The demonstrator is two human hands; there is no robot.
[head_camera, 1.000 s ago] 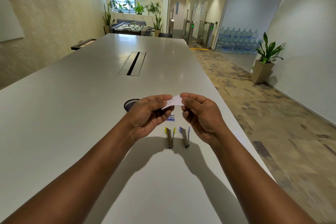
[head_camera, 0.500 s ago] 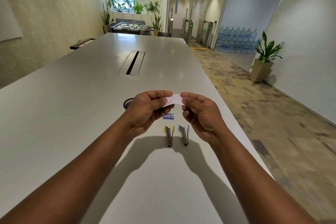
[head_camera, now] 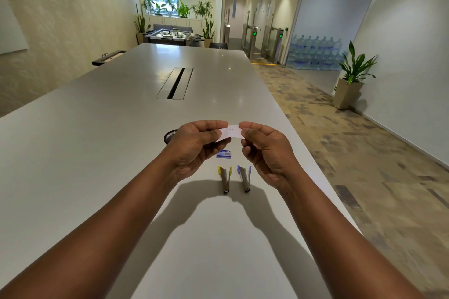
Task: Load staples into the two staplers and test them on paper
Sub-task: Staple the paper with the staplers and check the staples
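Note:
A small white paper slip (head_camera: 230, 132) is held flat above the table, pinched at its left end by my left hand (head_camera: 194, 148) and at its right end by my right hand (head_camera: 267, 153). Faint marks show on its face. Below the hands two small metal staplers lie side by side on the white table (head_camera: 97, 153): the yellow-trimmed stapler (head_camera: 225, 178) on the left, the blue-trimmed stapler (head_camera: 245, 177) on the right. A blue staple box (head_camera: 224, 153) lies just beyond them.
A black mesh cup (head_camera: 170, 136) stands behind my left hand, partly hidden. A cable slot (head_camera: 175, 83) runs along the table's middle. The table's right edge (head_camera: 303, 153) is close to my right arm, with carpeted floor and a potted plant (head_camera: 352, 77) beyond.
Both hands have drifted slightly apart and the paper slip is now stretched flatter between them. The staplers and box have not moved.

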